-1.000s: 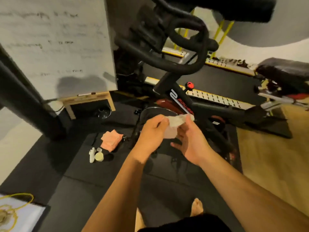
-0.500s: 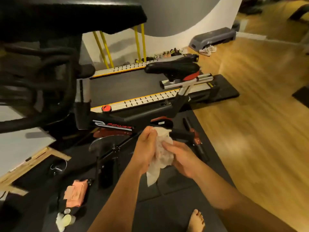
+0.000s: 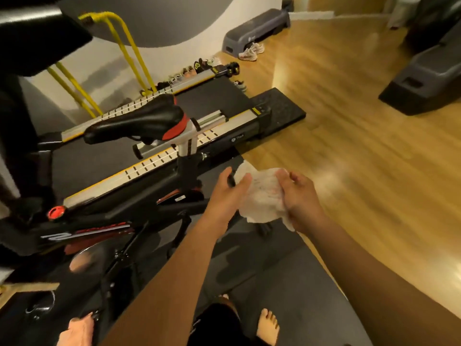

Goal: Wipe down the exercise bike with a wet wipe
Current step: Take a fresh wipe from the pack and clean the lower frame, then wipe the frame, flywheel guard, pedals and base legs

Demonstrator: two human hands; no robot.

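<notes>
A crumpled white wet wipe (image 3: 263, 196) is held between both my hands at mid-frame, in the air to the right of the bike. My left hand (image 3: 228, 189) holds its left edge with thumb and fingers. My right hand (image 3: 298, 198) grips its right side, fingers curled into the cloth. The black exercise bike (image 3: 104, 221) stands to the left. Its black and red saddle (image 3: 139, 123) is up and left of my hands, on a silver post. A red knob (image 3: 56, 212) sits on the frame. The handlebars are blurred at the upper left.
A treadmill (image 3: 154, 156) with yellow rails runs behind the bike. Grey step platforms (image 3: 257, 28) and shoes (image 3: 250, 52) lie on the wooden floor at the back. A pink wipe pack (image 3: 74, 330) lies on the dark mat at the bottom left. My bare foot (image 3: 268, 325) is below.
The view has swung right, from the handlebars toward the saddle. Both hands kept hold of the wipe, which is spread wider between them now.
</notes>
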